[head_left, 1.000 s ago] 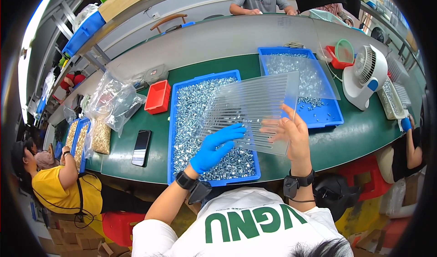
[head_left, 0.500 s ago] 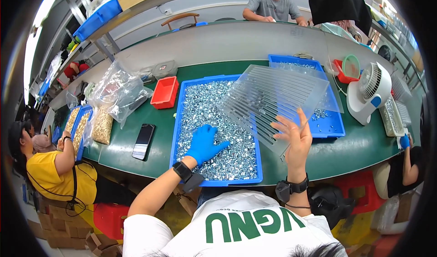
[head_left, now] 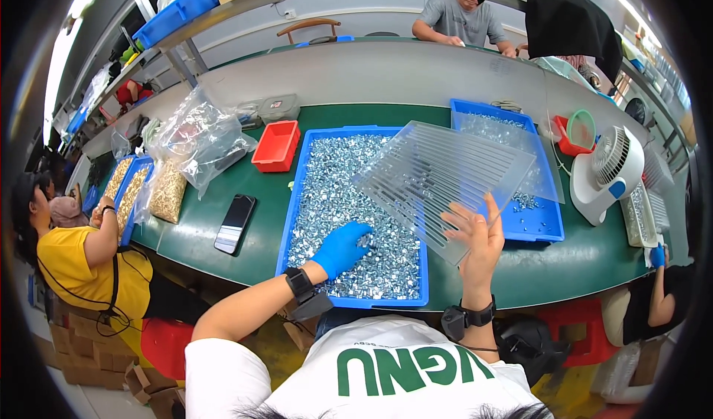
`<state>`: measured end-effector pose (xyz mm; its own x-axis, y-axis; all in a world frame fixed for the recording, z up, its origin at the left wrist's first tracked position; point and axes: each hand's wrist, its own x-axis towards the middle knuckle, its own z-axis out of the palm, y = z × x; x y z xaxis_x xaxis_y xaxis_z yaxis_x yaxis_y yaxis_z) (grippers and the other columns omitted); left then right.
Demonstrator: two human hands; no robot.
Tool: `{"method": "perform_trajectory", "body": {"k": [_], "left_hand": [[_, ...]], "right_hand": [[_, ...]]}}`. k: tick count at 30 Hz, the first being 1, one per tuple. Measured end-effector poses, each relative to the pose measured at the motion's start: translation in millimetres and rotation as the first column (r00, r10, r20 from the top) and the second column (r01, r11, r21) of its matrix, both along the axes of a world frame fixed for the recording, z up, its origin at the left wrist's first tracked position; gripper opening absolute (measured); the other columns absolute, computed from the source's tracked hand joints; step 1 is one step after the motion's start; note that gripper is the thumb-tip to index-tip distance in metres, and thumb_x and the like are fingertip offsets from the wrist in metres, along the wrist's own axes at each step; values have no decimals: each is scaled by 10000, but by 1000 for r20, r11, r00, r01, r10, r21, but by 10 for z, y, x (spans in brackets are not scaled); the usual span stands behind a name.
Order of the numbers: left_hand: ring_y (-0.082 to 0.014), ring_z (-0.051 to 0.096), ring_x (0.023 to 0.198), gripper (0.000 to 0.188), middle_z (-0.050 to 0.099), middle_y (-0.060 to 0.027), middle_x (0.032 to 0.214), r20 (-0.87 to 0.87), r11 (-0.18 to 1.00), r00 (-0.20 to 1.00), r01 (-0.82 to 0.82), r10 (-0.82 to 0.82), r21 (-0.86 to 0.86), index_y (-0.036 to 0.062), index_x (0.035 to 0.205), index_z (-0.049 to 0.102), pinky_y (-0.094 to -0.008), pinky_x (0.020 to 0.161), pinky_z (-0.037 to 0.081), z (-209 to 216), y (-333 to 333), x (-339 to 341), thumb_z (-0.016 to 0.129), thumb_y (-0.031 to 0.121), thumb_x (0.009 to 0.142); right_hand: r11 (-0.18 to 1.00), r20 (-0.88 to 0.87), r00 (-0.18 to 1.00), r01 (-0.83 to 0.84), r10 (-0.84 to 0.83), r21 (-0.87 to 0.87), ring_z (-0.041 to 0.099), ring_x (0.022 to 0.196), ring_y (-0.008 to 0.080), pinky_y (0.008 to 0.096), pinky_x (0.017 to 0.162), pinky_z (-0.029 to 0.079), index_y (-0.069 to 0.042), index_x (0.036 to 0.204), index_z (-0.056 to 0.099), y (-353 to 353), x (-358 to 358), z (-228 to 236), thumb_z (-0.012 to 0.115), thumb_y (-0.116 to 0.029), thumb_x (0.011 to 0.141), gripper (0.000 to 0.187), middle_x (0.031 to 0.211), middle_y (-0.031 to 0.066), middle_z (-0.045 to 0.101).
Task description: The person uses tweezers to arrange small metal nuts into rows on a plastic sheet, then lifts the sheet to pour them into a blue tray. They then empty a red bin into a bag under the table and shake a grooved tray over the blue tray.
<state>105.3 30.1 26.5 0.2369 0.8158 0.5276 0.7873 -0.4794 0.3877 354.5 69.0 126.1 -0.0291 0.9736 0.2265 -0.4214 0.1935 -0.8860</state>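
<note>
My left hand [head_left: 342, 249], in a blue glove, lies on the small shiny metal parts [head_left: 334, 174] that fill a blue tray [head_left: 285, 229] in front of me. Its fingers are curled toward the thumb around some of these parts; how many is hidden. My bare right hand [head_left: 479, 242] grips the near corner of a clear plastic sheet [head_left: 453, 174] with rows of long slots. Tilted, the sheet hangs over the tray's right part and toward a second blue tray [head_left: 546, 227]. Some metal parts show through it.
Left of the tray are a red bin [head_left: 275, 146], a phone [head_left: 235, 224] and plastic bags [head_left: 169, 189] of tan pieces. A white fan [head_left: 609, 170] stands at the right on the green table [head_left: 193, 233]. Co-workers sit at the left, right and across the partition [head_left: 356, 77].
My left hand's fingers have gone from spread to curled, and the hand has shifted slightly right among the parts. The plastic sheet stays in my right hand, tilted a little differently. The view has shifted slightly.
</note>
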Motion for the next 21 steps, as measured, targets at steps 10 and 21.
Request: {"method": "perform_trajectory", "body": {"k": [10, 21], "left_hand": [[-49, 488, 557, 209, 554, -10, 716, 797, 761, 451, 319, 402, -565, 57, 953, 591, -194, 466, 365, 1157, 385, 628, 626, 206, 811], [-58, 493, 541, 193, 564, -14, 716, 809, 912, 521, 126, 273, -390, 53, 909, 585, -197, 427, 353, 1005, 522, 739, 612, 230, 834]], "right_hand": [[999, 51, 998, 34, -34, -7, 629, 857, 281, 304, 627, 533, 12, 1334, 220, -33, -71, 32, 398, -198, 925, 494, 1035, 243, 575], [1000, 34, 999, 3, -2, -8, 622, 868, 274, 296, 619, 547, 43, 1341, 156, -65, -78, -5, 408, -163, 919, 532, 1057, 249, 549]]}}
